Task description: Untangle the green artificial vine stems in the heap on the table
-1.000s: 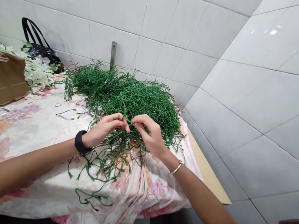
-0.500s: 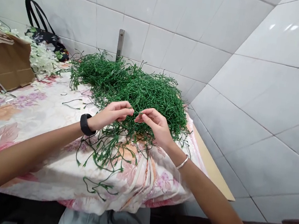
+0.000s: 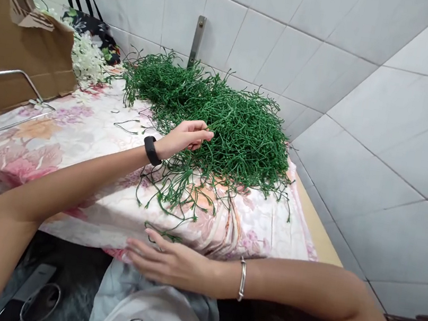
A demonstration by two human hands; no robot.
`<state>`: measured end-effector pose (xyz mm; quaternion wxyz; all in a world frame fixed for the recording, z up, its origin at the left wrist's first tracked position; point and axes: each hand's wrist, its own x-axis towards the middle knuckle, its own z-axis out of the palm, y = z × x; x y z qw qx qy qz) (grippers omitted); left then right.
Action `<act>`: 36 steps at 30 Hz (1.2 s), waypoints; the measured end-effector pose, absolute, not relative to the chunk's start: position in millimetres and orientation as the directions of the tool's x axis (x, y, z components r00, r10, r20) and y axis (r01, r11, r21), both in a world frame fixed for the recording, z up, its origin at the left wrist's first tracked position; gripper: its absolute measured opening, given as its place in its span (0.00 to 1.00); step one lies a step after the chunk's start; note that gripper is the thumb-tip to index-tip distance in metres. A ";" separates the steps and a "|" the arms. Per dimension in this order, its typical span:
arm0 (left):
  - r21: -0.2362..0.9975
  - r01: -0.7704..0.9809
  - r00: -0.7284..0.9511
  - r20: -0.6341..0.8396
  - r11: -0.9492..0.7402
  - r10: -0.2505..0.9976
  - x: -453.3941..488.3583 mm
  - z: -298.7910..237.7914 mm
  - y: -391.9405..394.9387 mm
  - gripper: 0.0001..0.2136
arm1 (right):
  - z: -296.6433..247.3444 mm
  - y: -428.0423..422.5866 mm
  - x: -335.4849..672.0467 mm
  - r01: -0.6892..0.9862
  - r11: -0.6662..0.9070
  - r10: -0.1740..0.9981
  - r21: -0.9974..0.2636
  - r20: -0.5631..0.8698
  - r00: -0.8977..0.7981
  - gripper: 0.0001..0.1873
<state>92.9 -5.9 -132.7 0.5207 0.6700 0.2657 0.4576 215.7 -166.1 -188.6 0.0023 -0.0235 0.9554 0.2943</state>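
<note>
A big tangled heap of thin green plastic flower stems lies on a floral tablecloth. My left hand, with a black band on its wrist, is at the near left side of the heap. Its thumb and fingers are pinched together, and a small green tip of a stem shows at them; the rest blends into the heap. Down at the table's front edge is my right hand, fingers stretched out, holding nothing. Just behind its fingers lies a loose branched stem, partly hidden by the hand.
At left stands a brown cardboard box with a bent metal rod in front. White artificial flowers and a black floral bag are behind it. A metal bracket is on the tiled wall. A phone lies below the table.
My right hand has left my left hand, dropped to the table's front edge and spread its fingers. My left hand stays pinched by the heap. The view has shifted.
</note>
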 end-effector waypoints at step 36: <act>0.636 -0.153 -0.174 0.736 -0.756 0.654 23.4 -9.4 96.7 0.05 | -161.6 28.8 203.0 0.288 0.946 0.283 0.147 0.053 -0.958 0.25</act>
